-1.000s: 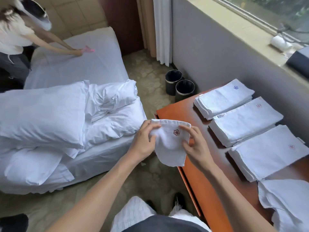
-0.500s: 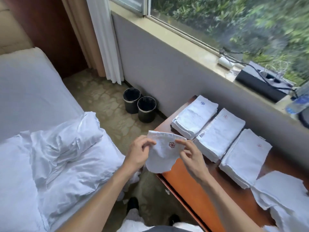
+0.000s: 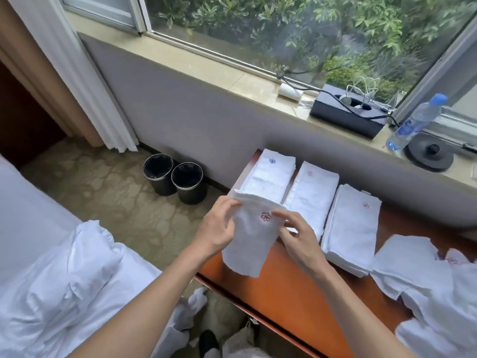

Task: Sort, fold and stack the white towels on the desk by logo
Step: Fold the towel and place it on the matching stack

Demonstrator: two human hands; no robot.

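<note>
Towel (image 3: 251,244): held over front edge of desk (image 3: 291,295), in front of stacks. Red flower logo (image 3: 265,216) faces up, probably so it can be read and matched.
Left hand (image 3: 219,229): pinches top-left hem.
Right hand (image 3: 296,237): pinches right edge beside logo.
Cloth: soft, limp, lower half hanging.
Behind: blue-logo stack (image 3: 271,177), middle stack (image 3: 312,195) and right stack (image 3: 353,226), both red-marked. All flat, rectangular.
Crumpled heap (image 3: 423,277) at right, unfolded.

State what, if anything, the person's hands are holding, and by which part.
Both hands hold one white towel by its top edge: left hand at the upper left corner, right hand beside the red logo; the rest hangs free.
</note>
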